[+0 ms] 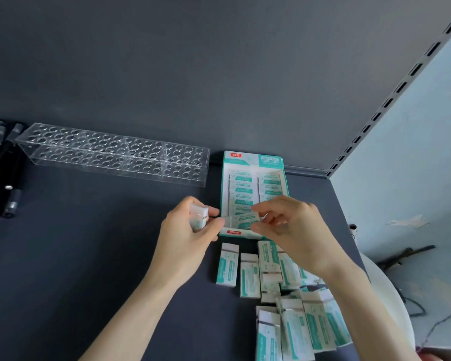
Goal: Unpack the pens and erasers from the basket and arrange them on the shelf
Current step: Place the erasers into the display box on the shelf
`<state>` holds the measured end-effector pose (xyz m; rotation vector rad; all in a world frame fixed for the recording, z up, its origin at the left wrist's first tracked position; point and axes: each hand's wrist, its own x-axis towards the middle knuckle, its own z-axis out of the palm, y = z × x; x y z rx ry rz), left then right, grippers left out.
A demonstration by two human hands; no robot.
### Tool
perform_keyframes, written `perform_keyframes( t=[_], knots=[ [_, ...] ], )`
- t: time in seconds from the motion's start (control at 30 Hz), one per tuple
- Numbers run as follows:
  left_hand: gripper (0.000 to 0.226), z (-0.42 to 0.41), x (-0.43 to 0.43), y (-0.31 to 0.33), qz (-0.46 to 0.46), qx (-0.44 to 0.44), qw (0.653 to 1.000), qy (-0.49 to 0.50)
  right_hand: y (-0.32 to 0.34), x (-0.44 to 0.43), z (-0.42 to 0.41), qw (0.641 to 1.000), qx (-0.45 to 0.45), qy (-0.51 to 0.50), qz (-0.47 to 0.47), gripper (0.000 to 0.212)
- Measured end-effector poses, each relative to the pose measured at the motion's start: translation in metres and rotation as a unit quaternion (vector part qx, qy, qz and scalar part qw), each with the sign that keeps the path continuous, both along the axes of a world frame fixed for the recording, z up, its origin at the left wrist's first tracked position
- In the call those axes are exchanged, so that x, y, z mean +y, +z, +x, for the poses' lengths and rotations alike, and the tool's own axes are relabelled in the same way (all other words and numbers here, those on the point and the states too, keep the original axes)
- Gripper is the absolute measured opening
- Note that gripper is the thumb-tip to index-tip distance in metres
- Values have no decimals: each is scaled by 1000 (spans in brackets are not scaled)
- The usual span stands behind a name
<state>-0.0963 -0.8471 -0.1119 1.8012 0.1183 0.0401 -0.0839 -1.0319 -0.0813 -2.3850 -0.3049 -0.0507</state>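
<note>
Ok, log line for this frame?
left hand: holds one eraser | right hand: pinches second eraser at display box front | loose erasers: on shelf before box | pen holder: holds no pens

Clear acrylic rack of round holes, slotted metal upright at the right

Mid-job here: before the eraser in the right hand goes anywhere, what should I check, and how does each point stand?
1. Right hand pinch on its eraser: ok, held over the front end of the display box.
2. Left hand grip on the second eraser: ok.
3. Free slot at the box front: cannot tell, the hands cover it.
4. Boxed rows farther back: ok, two neat columns.
5. Loose erasers before the box: not ok, several overlap in a heap.
</note>
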Motion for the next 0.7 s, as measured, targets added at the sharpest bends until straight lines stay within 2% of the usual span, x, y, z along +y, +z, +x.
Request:
perform_keyframes(
  t=[0.17, 0.33, 0.4, 0.5, 0.57, 0.63, 0.7],
  knots=[
    [21, -2, -4, 4, -61, 2, 998, -7, -7, 4, -3, 999, 18, 12, 24, 5],
    [26, 0, -5, 3, -163, 74, 983, 38, -8, 4, -5, 997, 37, 61, -23, 18],
    [22, -1, -4, 4, -160, 55, 985, 30, -7, 5, -5, 997, 41, 65, -24, 19],
    [14, -4, -3, 7, -199, -15, 980, -22, -2, 3, -8, 995, 42, 33, 78, 15],
    [10, -5, -3, 8, -233, -38, 970, -54, 4, 0, -11, 984, 77, 34, 160, 14],
    [9, -5, -4, 8, -249, -53, 964, -72, 7, -2, -14, 960, 121, 60, 246, 27],
    [13, -6, -6, 9, -256, -59, 962, -77, 8, -3, -19, 939, 122, 79, 313, 32]
  ],
)
